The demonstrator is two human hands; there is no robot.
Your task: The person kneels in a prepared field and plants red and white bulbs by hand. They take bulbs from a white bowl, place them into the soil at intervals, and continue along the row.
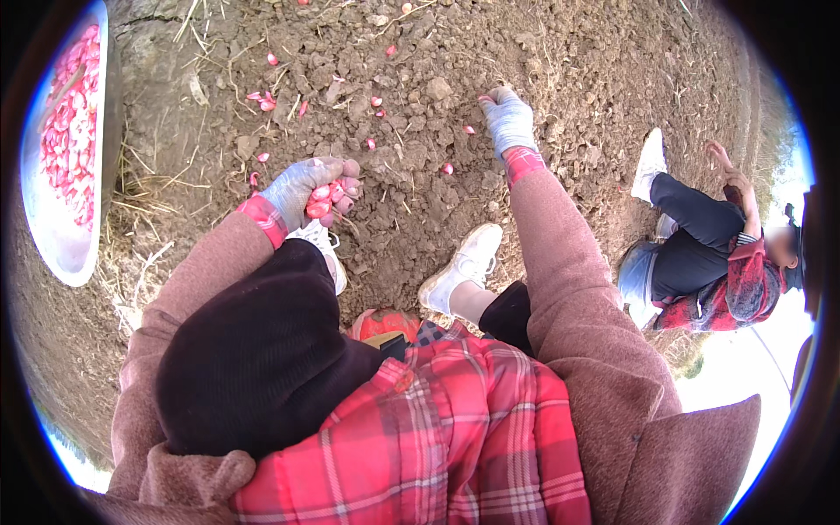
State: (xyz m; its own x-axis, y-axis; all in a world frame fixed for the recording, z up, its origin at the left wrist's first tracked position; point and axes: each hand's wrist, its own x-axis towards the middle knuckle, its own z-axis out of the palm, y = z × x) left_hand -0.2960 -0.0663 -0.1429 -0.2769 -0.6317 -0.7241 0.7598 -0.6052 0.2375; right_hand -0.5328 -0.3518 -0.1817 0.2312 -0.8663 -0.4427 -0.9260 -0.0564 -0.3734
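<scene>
My left hand [308, 187], in a pale, dirt-stained glove, is curled around several pink-coated garlic cloves [319, 200] above my left shoe. Farther out, my right hand [509, 121] reaches low over the loose soil [433, 157], palm side turned down. Its thumb and fingers are pinched together, with a pink clove [485, 99] partly showing at the tips. Between and beyond my hands, single cloves lie scattered on the soil, such as one clove [447, 168] and another clove [468, 130] near my right wrist.
A metal basin [98, 164] heaped with pink cloves [69, 131] stands at far left, beside dry straw [141, 203]. My white shoes [462, 266] rest on the soil. At right, another person [715, 262] sits low, hands together. A red object [387, 323] shows between my legs.
</scene>
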